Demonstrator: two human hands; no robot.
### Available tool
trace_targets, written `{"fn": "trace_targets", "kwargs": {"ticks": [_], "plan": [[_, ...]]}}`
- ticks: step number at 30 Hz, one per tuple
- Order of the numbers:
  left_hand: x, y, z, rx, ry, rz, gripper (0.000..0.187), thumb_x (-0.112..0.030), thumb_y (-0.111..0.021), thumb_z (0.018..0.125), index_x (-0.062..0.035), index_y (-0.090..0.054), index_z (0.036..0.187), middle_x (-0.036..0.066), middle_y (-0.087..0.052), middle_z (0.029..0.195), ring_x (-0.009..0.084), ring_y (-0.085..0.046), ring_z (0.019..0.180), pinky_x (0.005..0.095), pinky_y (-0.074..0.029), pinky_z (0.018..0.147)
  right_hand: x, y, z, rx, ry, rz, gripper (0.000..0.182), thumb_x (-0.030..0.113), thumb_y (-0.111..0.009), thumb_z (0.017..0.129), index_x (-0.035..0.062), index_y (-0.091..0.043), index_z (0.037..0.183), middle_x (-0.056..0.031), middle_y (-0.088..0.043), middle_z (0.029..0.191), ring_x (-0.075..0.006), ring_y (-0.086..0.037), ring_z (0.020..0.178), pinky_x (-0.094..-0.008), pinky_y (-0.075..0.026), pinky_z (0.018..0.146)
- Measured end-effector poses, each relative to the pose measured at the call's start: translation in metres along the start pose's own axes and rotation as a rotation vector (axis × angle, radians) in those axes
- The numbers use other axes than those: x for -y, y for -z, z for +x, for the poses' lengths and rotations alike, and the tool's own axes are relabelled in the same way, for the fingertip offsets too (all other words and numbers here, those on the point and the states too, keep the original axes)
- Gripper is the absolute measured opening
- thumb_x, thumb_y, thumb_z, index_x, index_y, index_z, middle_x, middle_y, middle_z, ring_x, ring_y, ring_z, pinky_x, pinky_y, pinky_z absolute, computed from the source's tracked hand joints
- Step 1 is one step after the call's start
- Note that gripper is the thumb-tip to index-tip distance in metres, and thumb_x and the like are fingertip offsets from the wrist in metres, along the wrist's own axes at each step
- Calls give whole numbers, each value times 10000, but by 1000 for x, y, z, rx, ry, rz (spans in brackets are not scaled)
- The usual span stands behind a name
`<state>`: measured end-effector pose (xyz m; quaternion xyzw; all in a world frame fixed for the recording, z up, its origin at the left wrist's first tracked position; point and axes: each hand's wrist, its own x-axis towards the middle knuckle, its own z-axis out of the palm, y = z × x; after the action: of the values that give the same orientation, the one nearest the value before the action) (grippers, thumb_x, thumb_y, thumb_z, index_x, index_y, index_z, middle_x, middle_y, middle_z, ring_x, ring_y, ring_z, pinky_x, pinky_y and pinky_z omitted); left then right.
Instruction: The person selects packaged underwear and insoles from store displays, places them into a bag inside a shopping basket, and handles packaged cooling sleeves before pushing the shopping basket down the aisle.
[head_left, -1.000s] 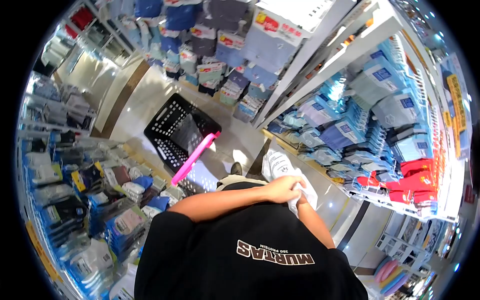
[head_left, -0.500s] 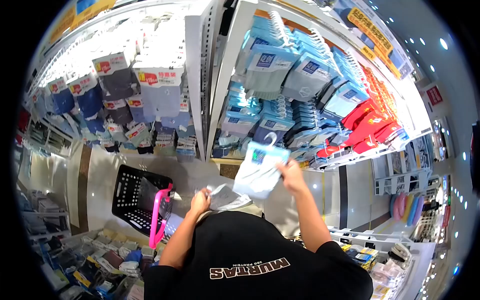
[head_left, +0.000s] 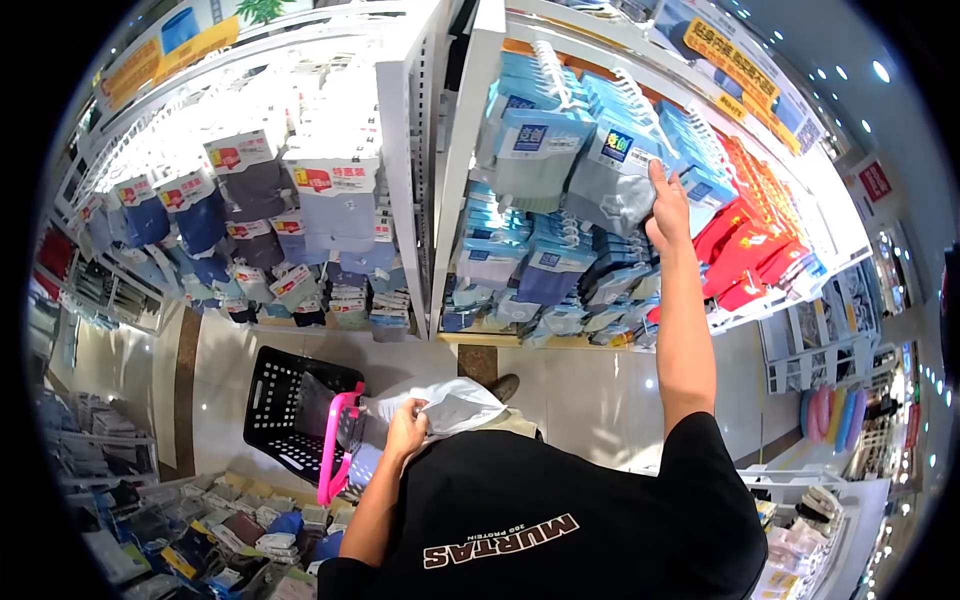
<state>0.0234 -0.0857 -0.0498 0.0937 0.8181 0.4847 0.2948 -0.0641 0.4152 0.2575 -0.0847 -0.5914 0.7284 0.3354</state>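
My right hand (head_left: 668, 212) is raised to the rack, its fingers closed at the right edge of a hanging garment pack (head_left: 612, 185) with a pale blue card, a dark blue label and folded grey fabric. The pack is at the front of a row on a white peg. Low in front of my body, my left hand (head_left: 407, 428) is closed on a crumpled white plastic bag (head_left: 462, 405). A black perforated shopping basket (head_left: 268, 405) with a pink handle (head_left: 334, 445) stands just left of that hand.
Red packs (head_left: 745, 262) hang right of the blue ones. A white upright panel (head_left: 405, 190) separates them from grey and navy packs (head_left: 245, 165) on the left. Bins of packaged goods (head_left: 215, 530) lie behind on the left, and a white-edged display (head_left: 840, 520) on the right.
My right hand has moved from in front of my body up to the rack; the pale blue pack it held on a white hook is no longer low by my body. My left hand still holds the bag.
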Motion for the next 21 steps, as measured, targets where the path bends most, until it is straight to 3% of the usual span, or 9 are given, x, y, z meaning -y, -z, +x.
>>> {"fn": "trace_targets", "kwargs": {"ticks": [4, 6, 8, 10, 11, 12, 16, 18, 21], "plan": [[-62, 41, -17, -121, -71, -237, 243, -88, -558, 915, -10, -636, 1132, 53, -637, 728, 106, -566, 623, 272, -467, 593, -27, 9, 12, -29, -46, 30, 443, 230, -655, 959, -26, -515, 1293, -111, -627, 1193, -187, -599, 1078, -320, -468, 943], [-84, 72, -24, -251, -235, -341, 214, -84, -570, 929, -13, -643, 1117, 24, -630, 745, 61, -540, 637, 233, -436, 577, -50, 29, 15, -204, -47, -216, 400, 262, -684, 941, -30, -546, 1177, -102, -628, 1094, -181, -600, 993, -309, -476, 864], [-130, 118, -48, -373, -286, -355, 195, -86, -584, 932, -13, -649, 1101, 10, -634, 764, 50, -535, 647, 224, -433, 585, -57, 39, 0, -146, -16, -440, 363, 280, -696, 934, -10, -563, 1107, -60, -601, 999, -138, -561, 871, -289, -455, 779], [-147, 155, -69, -533, -351, -454, 191, -68, -577, 940, -16, -645, 1110, 1, -639, 796, 42, -539, 682, 212, -436, 615, -70, 47, -14, -214, 125, -641, 298, 193, -668, 951, -36, -562, 1110, -80, -587, 1039, -134, -559, 911, -294, -459, 813], [-150, 172, -79, -610, -369, -493, 193, -56, -570, 941, -11, -641, 1116, 2, -643, 816, 41, -549, 704, 210, -444, 637, -81, 54, -29, 0, 590, -759, 341, 109, -644, 953, -67, -512, 1213, -137, -566, 1151, -176, -583, 993, -308, -475, 896], [-152, 189, -89, -677, -401, -528, 196, -43, -563, 943, -6, -636, 1121, 3, -646, 836, 41, -560, 725, 207, -452, 659, -66, 22, -53, -140, 303, -468, 427, 66, -629, 952, -79, -439, 1306, -182, -523, 1257, -232, -583, 1081, -326, -475, 961], [-142, 231, -116, -985, -492, -588, 204, -30, -565, 939, 18, -629, 1127, 28, -661, 874, 55, -597, 765, 198, -468, 696, -90, 14, -124, -262, 306, -527, 434, 37, -606, 951, -78, -420, 1326, -196, -536, 1277, -260, -571, 1137, -358, -482, 972], [-106, 238, -117, -1176, -378, -574, 196, -39, -570, 939, 10, -630, 1119, 32, -659, 854, 65, -599, 730, 199, -470, 665, -108, 5, -163, -230, 236, -784, 426, 37, -616, 938, -73, -440, 1311, -184, -548, 1262, -251, -571, 1138, -365, -466, 990], [-44, 227, -105, -1294, -142, -650, 173, -51, -570, 932, -1, -620, 1090, 69, -664, 813, 114, -605, 595, 230, -486, 511, -162, 10, -217, -107, 17, -679, 422, 47, -639, 919, -51, -466, 1291, -126, -549, 1242, -205, -549, 1098, -323, -447, 965]]}}
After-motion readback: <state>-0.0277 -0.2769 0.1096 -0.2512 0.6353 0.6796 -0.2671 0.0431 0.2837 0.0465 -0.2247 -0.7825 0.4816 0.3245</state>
